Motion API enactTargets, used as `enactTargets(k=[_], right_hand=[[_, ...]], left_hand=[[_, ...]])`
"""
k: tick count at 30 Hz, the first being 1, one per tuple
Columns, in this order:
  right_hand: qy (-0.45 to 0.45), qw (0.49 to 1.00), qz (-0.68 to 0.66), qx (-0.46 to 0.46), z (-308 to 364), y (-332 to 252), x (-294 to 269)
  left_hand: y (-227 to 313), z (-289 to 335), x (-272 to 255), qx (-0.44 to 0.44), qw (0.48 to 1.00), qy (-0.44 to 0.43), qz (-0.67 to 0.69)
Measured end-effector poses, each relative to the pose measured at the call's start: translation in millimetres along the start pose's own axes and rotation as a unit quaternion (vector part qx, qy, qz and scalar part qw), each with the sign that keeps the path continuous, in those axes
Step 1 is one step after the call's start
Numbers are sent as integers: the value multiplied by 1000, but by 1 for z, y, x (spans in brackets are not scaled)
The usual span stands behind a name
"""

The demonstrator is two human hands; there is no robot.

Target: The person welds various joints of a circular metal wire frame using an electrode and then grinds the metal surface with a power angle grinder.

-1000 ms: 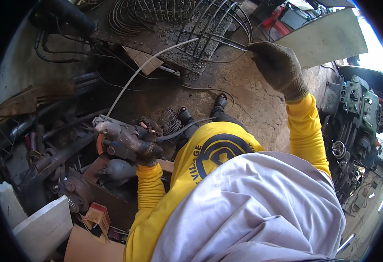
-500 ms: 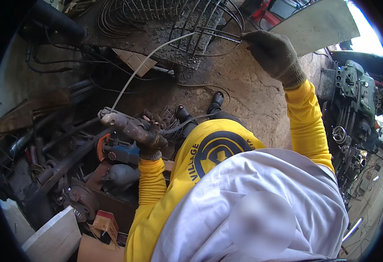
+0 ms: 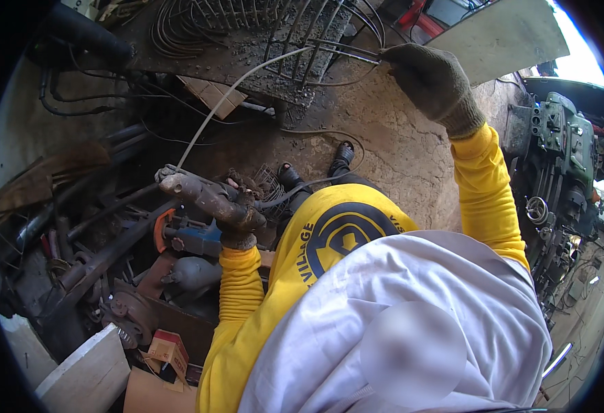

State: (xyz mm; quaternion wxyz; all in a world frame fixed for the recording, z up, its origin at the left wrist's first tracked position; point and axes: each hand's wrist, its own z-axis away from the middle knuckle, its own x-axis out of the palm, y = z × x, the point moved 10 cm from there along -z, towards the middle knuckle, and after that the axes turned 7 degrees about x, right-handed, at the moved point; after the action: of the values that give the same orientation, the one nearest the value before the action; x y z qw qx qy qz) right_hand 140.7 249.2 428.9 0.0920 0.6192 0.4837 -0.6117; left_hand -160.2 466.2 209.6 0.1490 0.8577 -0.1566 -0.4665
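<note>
Pale rod (image 3: pixel 236 85) arches from the holder (image 3: pixel 195 193), on the wearer's side of the bench (image 3: pixel 199 63), to the wire frame (image 3: pixel 322 45) at the bench's right end; tip contact cannot be told. Left hand (image 3: pixel 236 221): fingers wrapped round the holder. Right hand (image 3: pixel 431 89): fingers pinching the frame's wire ends, just beyond the bench's right edge. Since one second ago, the left hand has shifted, exposing more blue power tool (image 3: pixel 202 237); rod-to-frame alignment appears maintained.
</note>
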Motion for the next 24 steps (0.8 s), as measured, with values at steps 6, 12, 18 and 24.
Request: enactTargets(k=[6, 12, 18, 24], right_hand=[[-37, 997, -16, 59, 0, 6, 4], [83, 939, 269, -200, 30, -8, 4], [38, 988, 59, -141, 5, -14, 1], [109, 965, 147, -185, 26, -12, -1]], left_hand=[[-66, 66, 55, -207, 965, -27, 156], [-54, 34, 67, -295, 581, 52, 757], [-23, 34, 88, -392, -125, 200, 889], [-16, 18, 78, -416, -25, 209, 885]])
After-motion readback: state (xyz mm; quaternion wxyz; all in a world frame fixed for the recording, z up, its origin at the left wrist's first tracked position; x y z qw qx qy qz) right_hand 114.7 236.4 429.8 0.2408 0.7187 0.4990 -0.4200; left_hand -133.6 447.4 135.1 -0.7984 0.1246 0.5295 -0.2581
